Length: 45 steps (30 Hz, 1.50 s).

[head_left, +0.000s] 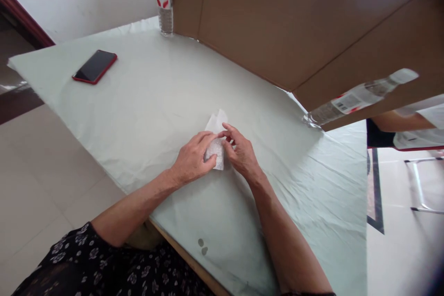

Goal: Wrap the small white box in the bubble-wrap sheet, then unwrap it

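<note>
A small piece of white, bumpy-textured wrap (pixel 215 155), perhaps bubble wrap or tissue, lies on the table between my hands. Its thinner, flatter end points away from me. My left hand (pixel 194 155) grips it from the left, fingers across the top and thumb at the near part. From the right, my right hand (pixel 241 152) has curled fingers and thumb at its edge, close to the left fingertips. Whether anything is inside the wrap is hidden.
A pale green cloth (pixel 149 97) covers the table. A red-edged phone (pixel 95 66) lies at the far left. Behind stands a large cardboard panel (pixel 243 18), with one water bottle (pixel 164 2) at its left and another bottle (pixel 357 98) at its right. A person's arm (pixel 402 121) shows beyond.
</note>
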Each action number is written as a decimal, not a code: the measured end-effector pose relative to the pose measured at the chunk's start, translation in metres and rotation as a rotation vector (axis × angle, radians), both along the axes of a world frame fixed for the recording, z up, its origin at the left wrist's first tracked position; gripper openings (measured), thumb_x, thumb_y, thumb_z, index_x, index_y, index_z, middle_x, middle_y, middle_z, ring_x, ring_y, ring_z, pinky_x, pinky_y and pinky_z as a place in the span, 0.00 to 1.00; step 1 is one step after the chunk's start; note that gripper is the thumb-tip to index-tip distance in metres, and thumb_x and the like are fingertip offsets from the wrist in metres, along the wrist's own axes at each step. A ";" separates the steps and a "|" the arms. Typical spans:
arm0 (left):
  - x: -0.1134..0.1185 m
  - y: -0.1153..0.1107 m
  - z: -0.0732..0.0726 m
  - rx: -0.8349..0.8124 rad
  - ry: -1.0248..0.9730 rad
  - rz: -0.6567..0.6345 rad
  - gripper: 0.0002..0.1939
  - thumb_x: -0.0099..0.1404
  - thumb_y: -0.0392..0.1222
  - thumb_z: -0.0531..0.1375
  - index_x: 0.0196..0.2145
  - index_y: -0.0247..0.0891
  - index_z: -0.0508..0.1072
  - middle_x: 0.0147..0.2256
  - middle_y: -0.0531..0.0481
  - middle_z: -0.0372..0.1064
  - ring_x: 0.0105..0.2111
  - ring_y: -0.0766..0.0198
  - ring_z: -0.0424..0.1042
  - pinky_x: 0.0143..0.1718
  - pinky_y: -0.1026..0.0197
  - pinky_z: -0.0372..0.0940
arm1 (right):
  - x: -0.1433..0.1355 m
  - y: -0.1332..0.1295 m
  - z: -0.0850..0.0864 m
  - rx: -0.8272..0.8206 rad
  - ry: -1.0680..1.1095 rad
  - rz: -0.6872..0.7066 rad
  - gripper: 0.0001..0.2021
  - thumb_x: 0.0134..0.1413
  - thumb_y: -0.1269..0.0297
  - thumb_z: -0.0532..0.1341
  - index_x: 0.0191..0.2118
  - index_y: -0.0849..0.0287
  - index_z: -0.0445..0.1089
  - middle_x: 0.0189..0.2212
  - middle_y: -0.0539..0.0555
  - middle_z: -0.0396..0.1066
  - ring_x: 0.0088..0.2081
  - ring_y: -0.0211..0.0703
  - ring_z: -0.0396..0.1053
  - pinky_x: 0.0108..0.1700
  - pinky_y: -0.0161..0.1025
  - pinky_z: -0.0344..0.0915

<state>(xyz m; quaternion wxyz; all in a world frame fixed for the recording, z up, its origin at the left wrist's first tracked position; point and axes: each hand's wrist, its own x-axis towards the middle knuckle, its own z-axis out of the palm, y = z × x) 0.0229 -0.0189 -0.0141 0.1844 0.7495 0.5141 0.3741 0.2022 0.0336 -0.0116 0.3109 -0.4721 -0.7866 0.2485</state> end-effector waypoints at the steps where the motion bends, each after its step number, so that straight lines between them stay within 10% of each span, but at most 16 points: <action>1: 0.000 0.000 0.000 0.050 0.031 -0.011 0.25 0.63 0.35 0.57 0.59 0.38 0.68 0.58 0.41 0.69 0.53 0.55 0.72 0.50 0.54 0.71 | 0.000 0.001 0.000 0.001 -0.008 0.003 0.25 0.57 0.70 0.55 0.62 0.55 0.64 0.44 0.55 0.79 0.39 0.45 0.72 0.47 0.47 0.70; 15: -0.002 0.003 -0.001 0.170 0.206 -0.084 0.17 0.65 0.32 0.54 0.48 0.39 0.76 0.51 0.45 0.76 0.40 0.58 0.73 0.44 0.55 0.71 | 0.007 0.042 -0.001 -0.317 0.112 -0.313 0.25 0.52 0.56 0.63 0.54 0.61 0.69 0.45 0.59 0.76 0.30 0.40 0.70 0.30 0.39 0.69; 29: -0.001 0.002 -0.001 0.159 0.182 -0.088 0.17 0.65 0.33 0.54 0.48 0.37 0.77 0.52 0.43 0.75 0.42 0.56 0.73 0.46 0.53 0.72 | -0.015 0.067 0.012 -0.647 0.316 -0.232 0.14 0.45 0.57 0.70 0.33 0.60 0.70 0.23 0.48 0.65 0.22 0.34 0.60 0.16 0.31 0.53; 37: -0.001 0.000 -0.001 0.029 0.129 -0.063 0.18 0.64 0.34 0.56 0.50 0.38 0.76 0.57 0.36 0.68 0.46 0.56 0.75 0.48 0.52 0.73 | 0.006 0.047 0.003 -0.337 0.411 -0.411 0.26 0.45 0.51 0.67 0.48 0.60 0.69 0.42 0.57 0.74 0.35 0.41 0.72 0.24 0.32 0.64; 45: -0.004 0.004 0.000 -0.036 0.073 -0.109 0.19 0.65 0.35 0.55 0.52 0.38 0.75 0.51 0.43 0.74 0.49 0.55 0.73 0.52 0.52 0.71 | 0.006 0.035 0.006 -0.627 0.363 -0.331 0.27 0.48 0.54 0.69 0.51 0.62 0.67 0.34 0.57 0.77 0.25 0.40 0.72 0.15 0.31 0.59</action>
